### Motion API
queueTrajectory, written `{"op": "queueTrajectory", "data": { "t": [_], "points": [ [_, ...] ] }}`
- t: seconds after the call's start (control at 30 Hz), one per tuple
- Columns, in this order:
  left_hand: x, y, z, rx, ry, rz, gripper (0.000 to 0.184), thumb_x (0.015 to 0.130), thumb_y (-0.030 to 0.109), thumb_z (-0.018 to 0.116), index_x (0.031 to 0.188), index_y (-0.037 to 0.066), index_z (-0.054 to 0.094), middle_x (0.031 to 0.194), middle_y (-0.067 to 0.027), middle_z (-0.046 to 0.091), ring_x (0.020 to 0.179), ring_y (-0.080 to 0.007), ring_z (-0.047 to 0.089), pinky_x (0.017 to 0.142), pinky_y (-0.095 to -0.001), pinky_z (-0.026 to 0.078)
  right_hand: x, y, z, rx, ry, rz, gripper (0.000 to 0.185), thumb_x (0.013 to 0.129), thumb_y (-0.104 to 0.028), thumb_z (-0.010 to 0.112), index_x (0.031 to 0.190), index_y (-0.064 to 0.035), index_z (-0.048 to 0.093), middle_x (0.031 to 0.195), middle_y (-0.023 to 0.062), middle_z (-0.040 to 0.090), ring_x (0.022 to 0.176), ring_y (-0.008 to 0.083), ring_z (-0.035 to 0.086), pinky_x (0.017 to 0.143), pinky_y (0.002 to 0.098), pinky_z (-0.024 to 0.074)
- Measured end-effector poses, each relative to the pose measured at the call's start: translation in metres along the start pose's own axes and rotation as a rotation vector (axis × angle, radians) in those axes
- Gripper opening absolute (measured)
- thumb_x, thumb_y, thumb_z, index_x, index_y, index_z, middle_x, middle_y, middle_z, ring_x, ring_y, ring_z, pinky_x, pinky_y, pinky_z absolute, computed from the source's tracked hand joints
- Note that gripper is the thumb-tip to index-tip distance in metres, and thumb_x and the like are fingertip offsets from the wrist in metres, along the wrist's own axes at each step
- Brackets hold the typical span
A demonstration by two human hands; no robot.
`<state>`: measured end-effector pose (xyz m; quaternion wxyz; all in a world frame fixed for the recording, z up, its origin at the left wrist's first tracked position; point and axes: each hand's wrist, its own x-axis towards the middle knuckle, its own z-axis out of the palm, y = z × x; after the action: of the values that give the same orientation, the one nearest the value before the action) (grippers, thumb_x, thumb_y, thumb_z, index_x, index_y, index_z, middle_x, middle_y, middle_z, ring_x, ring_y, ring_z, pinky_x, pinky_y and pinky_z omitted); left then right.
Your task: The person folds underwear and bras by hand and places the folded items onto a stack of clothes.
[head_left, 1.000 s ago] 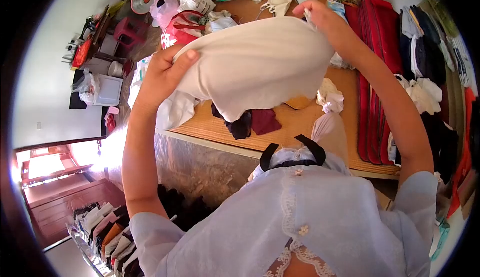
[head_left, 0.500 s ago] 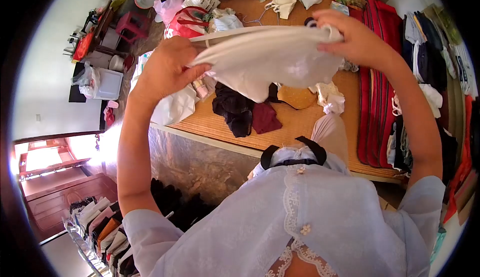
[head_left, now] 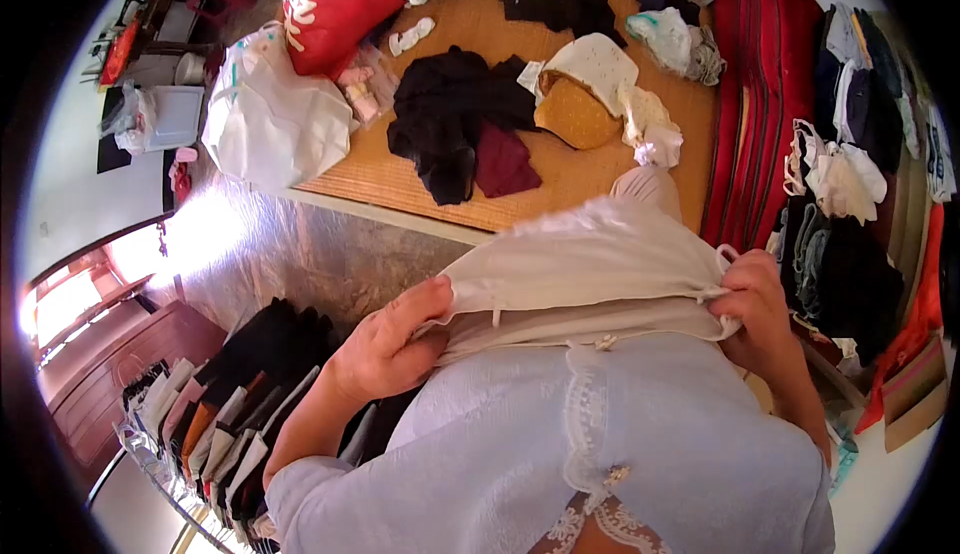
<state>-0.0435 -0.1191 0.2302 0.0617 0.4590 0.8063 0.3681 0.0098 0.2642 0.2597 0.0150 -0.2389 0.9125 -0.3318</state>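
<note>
A cream-white garment (head_left: 590, 254) is stretched across my lap, its wide opening toward me and a small white tag inside the edge. My left hand (head_left: 395, 344) pinches the opening at its left end. At the other end my right hand (head_left: 755, 304) grips the same edge, beside a thin loop of strap. Past it, a black garment (head_left: 450, 119) and a maroon cloth (head_left: 505, 162) lie crumpled on the wooden platform (head_left: 380, 169). Close to these are a mustard-yellow cup-shaped piece (head_left: 578, 119) and a white dotted piece (head_left: 595, 64).
A white bag (head_left: 270, 114) and a red bag (head_left: 335, 14) stand at the platform's left. Along the right runs a folded red striped mat (head_left: 750, 104), with piled clothes (head_left: 840, 174) beyond it. A rack of hanging clothes (head_left: 215, 424) is at lower left.
Both hands have brought the white garment down from above the platform to my lap, still holding its two ends. The view has tilted lower.
</note>
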Motion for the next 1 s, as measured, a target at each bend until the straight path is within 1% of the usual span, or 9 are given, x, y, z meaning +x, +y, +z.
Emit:
{"op": "queueTrajectory", "data": {
  "t": [0.13, 0.27, 0.37, 0.43, 0.47, 0.63, 0.73, 0.8, 1.0],
  "points": [
    [0.010, 0.004, 0.000, -0.233, -0.084, -0.128, 0.024, 0.057, -0.009, 0.063, 0.076, 0.001, 0.051, 0.108, -0.0200, 0.051, 0.101, -0.0347, 0.052, 0.081, -0.0399, 0.047, -0.004, 0.004, 0.008, 0.213, 0.039, -0.002, 0.026, 0.060, 0.004, 0.063, 0.078, -0.0070, 0.047, 0.090, 0.0125, 0.053, 0.084, 0.0314, 0.055, 0.072, 0.0402, 0.0438],
    [-0.002, -0.010, 0.010, -0.318, -0.126, -0.094, 0.035, 0.055, -0.007, 0.065, 0.085, 0.003, 0.049, 0.101, -0.0165, 0.053, 0.096, -0.0358, 0.053, 0.082, -0.0419, 0.045, 0.000, 0.001, 0.005, 0.440, -0.024, 0.217, 0.023, 0.061, 0.009, 0.052, 0.077, -0.0066, 0.046, 0.096, 0.0138, 0.055, 0.088, 0.0271, 0.056, 0.078, 0.0375, 0.0438],
    [0.008, -0.026, 0.002, -0.082, 0.014, -0.180, 0.049, 0.053, -0.006, 0.065, 0.099, 0.003, 0.049, 0.095, -0.0145, 0.053, 0.092, -0.0342, 0.053, 0.080, -0.0388, 0.045, 0.011, 0.014, 0.003, 0.570, -0.025, 0.306, 0.025, 0.060, 0.010, 0.046, 0.080, -0.0050, 0.047, 0.095, 0.0116, 0.056, 0.088, 0.0213, 0.056, 0.079, 0.0337, 0.0440],
    [0.040, -0.019, -0.015, -0.042, 0.099, -0.449, 0.064, 0.055, -0.006, 0.061, 0.116, 0.002, 0.043, 0.093, -0.0150, 0.053, 0.089, -0.0327, 0.054, 0.077, -0.0360, 0.045, 0.044, 0.009, -0.008, 0.613, -0.020, 0.456, 0.028, 0.060, 0.013, 0.044, 0.082, -0.0036, 0.048, 0.090, 0.0085, 0.058, 0.085, 0.0181, 0.057, 0.081, 0.0311, 0.0442],
    [0.056, -0.024, -0.027, 0.023, 0.050, -0.357, 0.067, 0.057, -0.005, 0.059, 0.121, 0.003, 0.042, 0.093, -0.0156, 0.053, 0.086, -0.0314, 0.053, 0.076, -0.0345, 0.044, 0.060, 0.011, -0.012, 0.654, -0.084, 0.473, 0.027, 0.061, 0.012, 0.044, 0.083, -0.0025, 0.050, 0.089, 0.0073, 0.058, 0.083, 0.0160, 0.056, 0.080, 0.0292, 0.0442],
    [0.093, -0.066, -0.057, 0.065, 0.086, -0.200, 0.032, 0.057, -0.009, 0.057, 0.086, 0.004, 0.060, 0.098, -0.0124, 0.051, 0.089, -0.0263, 0.052, 0.076, -0.0298, 0.042, 0.117, 0.007, -0.022, 0.683, -0.591, 0.509, 0.023, 0.063, 0.008, 0.046, 0.082, 0.0014, 0.058, 0.083, 0.0042, 0.057, 0.080, 0.0103, 0.053, 0.072, 0.0243, 0.0438],
    [0.105, -0.069, -0.067, 0.008, 0.217, -0.070, 0.026, 0.058, -0.010, 0.058, 0.078, 0.006, 0.061, 0.108, -0.0107, 0.049, 0.095, -0.0246, 0.050, 0.080, -0.0306, 0.041, 0.129, -0.020, -0.011, 0.505, -0.634, -0.054, 0.020, 0.062, 0.002, 0.051, 0.080, -0.0024, 0.059, 0.085, 0.0123, 0.055, 0.079, 0.0258, 0.054, 0.070, 0.0321, 0.0429],
    [0.110, -0.070, -0.073, -0.111, 0.234, 0.017, 0.016, 0.061, -0.006, 0.064, 0.072, 0.006, 0.061, 0.116, -0.0105, 0.046, 0.099, -0.0235, 0.050, 0.084, -0.0310, 0.040, 0.133, -0.041, 0.000, 0.471, -0.487, -0.306, 0.012, 0.063, -0.002, 0.054, 0.074, -0.0037, 0.058, 0.085, 0.0123, 0.052, 0.079, 0.0285, 0.053, 0.069, 0.0335, 0.0433],
    [0.138, -0.049, -0.065, -0.656, -0.037, 0.174, 0.010, 0.067, 0.007, 0.070, 0.073, 0.007, 0.062, 0.114, -0.0130, 0.048, 0.098, -0.0240, 0.052, 0.081, -0.0301, 0.041, 0.162, -0.074, 0.003, 0.091, -0.052, -0.473, 0.013, 0.062, -0.004, 0.055, 0.076, -0.0046, 0.057, 0.104, 0.0144, 0.049, 0.090, 0.0283, 0.051, 0.077, 0.0344, 0.0411]
  ]
}}
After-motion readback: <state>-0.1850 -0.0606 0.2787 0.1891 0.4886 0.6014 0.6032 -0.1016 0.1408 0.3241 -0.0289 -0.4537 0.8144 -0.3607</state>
